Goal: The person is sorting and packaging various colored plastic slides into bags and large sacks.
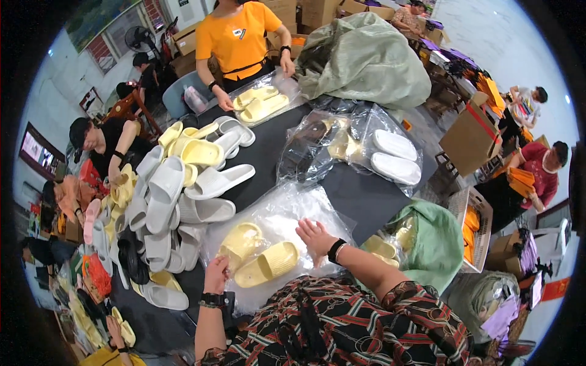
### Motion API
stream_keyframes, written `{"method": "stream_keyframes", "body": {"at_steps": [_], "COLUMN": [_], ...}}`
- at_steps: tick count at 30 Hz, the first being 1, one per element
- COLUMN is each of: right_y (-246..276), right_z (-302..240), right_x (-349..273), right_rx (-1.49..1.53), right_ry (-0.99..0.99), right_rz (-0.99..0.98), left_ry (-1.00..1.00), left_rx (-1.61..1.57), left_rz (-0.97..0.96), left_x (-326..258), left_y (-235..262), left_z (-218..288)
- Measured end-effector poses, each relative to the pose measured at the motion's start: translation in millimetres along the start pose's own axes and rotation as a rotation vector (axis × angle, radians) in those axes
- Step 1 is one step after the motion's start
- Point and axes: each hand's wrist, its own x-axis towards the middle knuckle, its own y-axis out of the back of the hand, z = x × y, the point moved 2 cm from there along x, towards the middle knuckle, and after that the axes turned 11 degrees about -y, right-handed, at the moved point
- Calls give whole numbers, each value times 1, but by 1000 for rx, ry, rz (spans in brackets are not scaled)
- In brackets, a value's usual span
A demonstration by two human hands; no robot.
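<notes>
Two pale yellow slippers (267, 264) lie side by side on clear plastic bags (290, 213) in front of me. Whether the slippers are inside the top bag or on it, I cannot tell. My left hand (217, 274) is closed at the lower left edge of the left slipper. What its fingers pinch there, bag or slipper, is not plain. Flat on the plastic, right of the slippers, rests my right hand (315, 240), fingers spread and holding nothing.
Loose grey slippers (163, 195) and yellow ones (201, 152) heap up at left. Bagged white slippers (395, 157) lie at the far right of the black table (360, 195). A green sack (433, 244) stands at right. Across the table, a person in orange (238, 36) handles bagged yellow slippers (261, 104).
</notes>
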Motion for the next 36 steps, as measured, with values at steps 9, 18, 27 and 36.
{"method": "stream_keyframes", "body": {"at_steps": [9,18,27,36], "right_y": [-7,-7,-7,-7], "right_z": [-4,2,3,3], "right_x": [8,4,3,1], "right_rx": [6,-16,14,37], "right_ry": [29,15,2,-9], "right_rz": [49,23,22,-8], "left_ry": [52,179,109,-654], "left_rx": [-266,-164,-19,658], "left_rz": [-7,-318,-213,-459], "left_x": [-3,-24,-1,8], "left_y": [64,41,56,10], "left_z": [2,6,-16,6]}}
